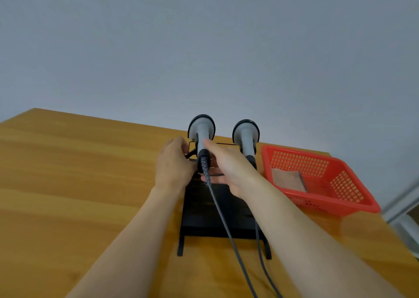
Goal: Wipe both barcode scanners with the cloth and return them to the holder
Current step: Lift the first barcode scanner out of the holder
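On my left hand the fingers curl in beside the left scanner. Their tips are hidden, so I cannot tell whether they grip it. On my right hand the fingers lie straight and together along the other side of that grey handle, the forefinger tip touching it and the thumb spread out under its cable. This scanner sits in the black holder, head at the holder's far end. The right scanner sits in the holder too, just beside it. Right of the holder a red basket holds the folded cloth. All of it rests on the wooden counter.
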